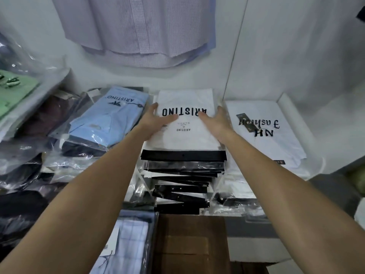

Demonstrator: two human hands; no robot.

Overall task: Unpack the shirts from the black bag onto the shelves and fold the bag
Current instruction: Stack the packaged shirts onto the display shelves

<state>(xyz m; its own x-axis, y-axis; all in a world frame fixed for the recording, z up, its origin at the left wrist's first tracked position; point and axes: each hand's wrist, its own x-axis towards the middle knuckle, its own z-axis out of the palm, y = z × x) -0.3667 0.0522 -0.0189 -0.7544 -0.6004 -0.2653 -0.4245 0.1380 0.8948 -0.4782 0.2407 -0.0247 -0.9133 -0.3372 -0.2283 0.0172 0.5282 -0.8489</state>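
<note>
A person reaches both bare arms forward over a tall stack of packaged shirts (183,175) on a white shelf (292,103). The top packet (185,123) is a white shirt in clear plastic, printed with the word ARISTINO, which reads upside down from where the person stands. Below it the stack shows a run of black packet edges, slightly fanned out.

The left hand (156,118) lies on the left side of the top packet, fingers nearly straight and spread, thumb pointing across the print. The right hand (217,119) lies at the packet's right edge, fingers relaxed and slightly bent over the side, thumb on top. Both hands press or steady the packet from its two sides; neither is curled tightly round it.

Just to the left stands another pile topped by a light blue shirt packet (110,119), also marked ARISTINO. Just to the right lies a white packet printed HN Fashion (262,131), on a lower pile. Further left, dark shirts in shiny plastic (23,175) are heaped up, with a green packet (15,89) above them. A pale striped shirt (138,30) hangs on the wall behind. Below the stack sit a brown cardboard box (189,244) and a checked shirt packet (126,240).

The black bag is not visible.
</note>
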